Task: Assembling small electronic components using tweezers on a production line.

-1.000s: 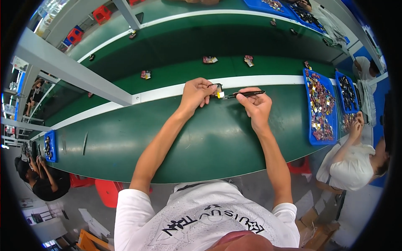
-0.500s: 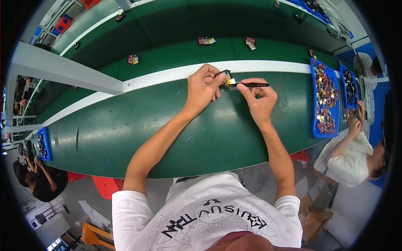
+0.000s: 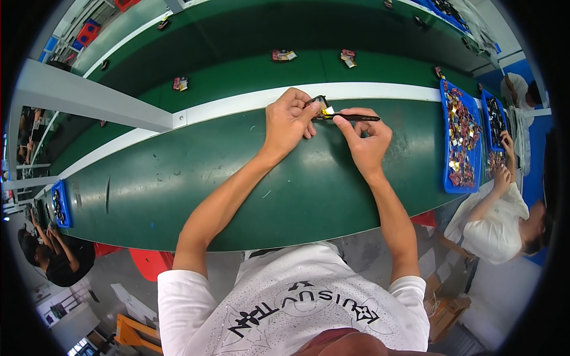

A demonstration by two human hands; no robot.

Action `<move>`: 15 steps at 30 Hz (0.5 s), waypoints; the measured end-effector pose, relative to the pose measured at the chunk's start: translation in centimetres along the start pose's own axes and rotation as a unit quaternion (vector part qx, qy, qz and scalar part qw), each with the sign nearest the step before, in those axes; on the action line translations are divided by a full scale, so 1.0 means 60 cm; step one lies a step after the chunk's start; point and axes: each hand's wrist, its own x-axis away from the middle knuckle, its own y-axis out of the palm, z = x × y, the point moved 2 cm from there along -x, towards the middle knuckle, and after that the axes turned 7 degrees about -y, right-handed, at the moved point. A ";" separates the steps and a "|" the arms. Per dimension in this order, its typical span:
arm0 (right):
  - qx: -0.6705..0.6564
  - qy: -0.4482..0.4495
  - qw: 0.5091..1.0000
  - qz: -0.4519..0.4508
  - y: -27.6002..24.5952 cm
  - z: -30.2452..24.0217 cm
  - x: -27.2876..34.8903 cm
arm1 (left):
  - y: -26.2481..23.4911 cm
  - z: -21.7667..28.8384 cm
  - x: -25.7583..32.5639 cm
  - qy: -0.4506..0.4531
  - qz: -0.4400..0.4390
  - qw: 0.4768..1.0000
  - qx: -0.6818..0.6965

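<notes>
My left hand (image 3: 289,120) is closed on a small black plastic housing (image 3: 320,99), which has yellow and silvery-white parts in it. Fingers and thumb hide much of the piece. From the other side, my right hand (image 3: 369,137) pinches a pair of black tweezers (image 3: 362,118) held nearly level. The tweezers' tip reaches the yellow and white part beside my left thumb; whether it grips anything is too small to tell. Both hands are over the green worktable (image 3: 237,178), close to its far white edge strip.
Beyond the white rail (image 3: 368,91), a green belt (image 3: 225,77) carries several small red and yellow circuit pieces (image 3: 284,55). A blue tray (image 3: 462,188) of similar pieces stands at right, near a co-worker (image 3: 496,228). At far left are another blue tray (image 3: 67,216) and a grey post (image 3: 89,95).
The pieces on the far belt have shifted to the left. At right, the co-worker's hand has moved up toward the farther tray. My hands keep nearly the same pose.
</notes>
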 end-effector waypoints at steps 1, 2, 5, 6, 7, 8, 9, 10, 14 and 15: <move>0.001 0.001 1.000 0.002 0.001 0.001 0.000 | 0.000 0.000 0.000 0.004 0.011 1.000 0.010; 0.005 0.001 1.000 -0.001 0.002 0.003 0.000 | 0.000 0.000 0.001 0.003 0.008 1.000 0.010; 0.017 0.008 1.000 -0.011 0.002 0.007 -0.001 | -0.002 -0.001 0.000 -0.001 0.005 1.000 0.011; 0.023 0.014 0.999 -0.021 0.003 0.008 0.000 | -0.003 -0.001 -0.001 0.002 -0.008 1.000 0.000; 0.024 0.016 0.999 -0.019 0.003 0.006 0.000 | -0.003 -0.001 -0.001 0.004 -0.022 1.000 -0.011; 0.001 0.035 0.999 -0.023 0.005 0.004 0.000 | -0.004 -0.002 -0.001 0.003 -0.024 1.000 -0.012; -0.022 0.054 0.998 -0.026 0.005 0.004 -0.001 | -0.004 -0.002 -0.001 0.005 -0.028 1.000 -0.007; -0.021 0.055 0.998 -0.025 0.005 0.005 -0.002 | -0.004 -0.002 -0.002 0.008 -0.032 0.999 -0.003; -0.137 0.127 0.982 -0.016 0.003 0.019 -0.005 | -0.006 -0.001 -0.001 0.006 -0.041 0.999 0.003; -0.161 0.141 0.977 -0.013 0.004 0.017 -0.006 | -0.006 -0.001 -0.001 0.005 -0.044 0.999 0.004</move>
